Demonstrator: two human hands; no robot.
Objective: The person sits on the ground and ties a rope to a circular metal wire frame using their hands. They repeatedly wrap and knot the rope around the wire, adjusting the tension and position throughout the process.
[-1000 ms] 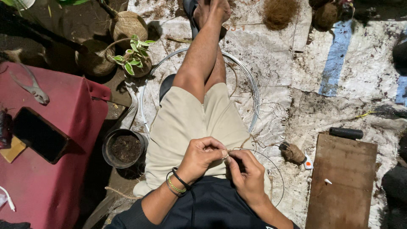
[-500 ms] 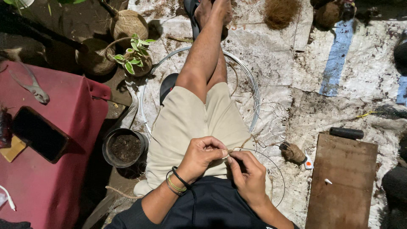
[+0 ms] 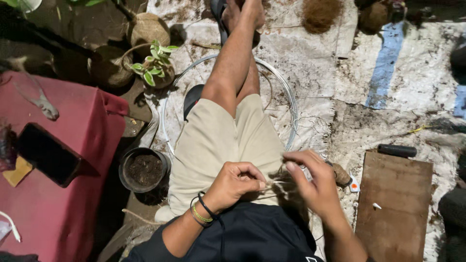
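I sit on a dirty white sheet [image 3: 340, 73] with my legs stretched out in beige shorts. My left hand [image 3: 235, 184], with bracelets at the wrist, pinches a thin pale strand [image 3: 275, 183] over my lap. My right hand [image 3: 310, 182] is just to its right, fingers curled, with the fingertips at the other end of the same strand and some brown fibre beneath. A coil of thin white wire [image 3: 291, 104] loops around my thighs on the sheet.
A black pot of soil [image 3: 144, 170] stands left of my hip. Further left is a red-covered surface [image 3: 73, 194] with a dark phone [image 3: 46, 153] and pliers [image 3: 41, 102]. A small green plant [image 3: 154, 68] sits behind it. A brown board [image 3: 395, 204] lies right, coir balls [image 3: 320, 14] lie beyond.
My right hand has lifted and spread a little to the right, drawing the strand out between the two hands. My left hand keeps its pinch in place.
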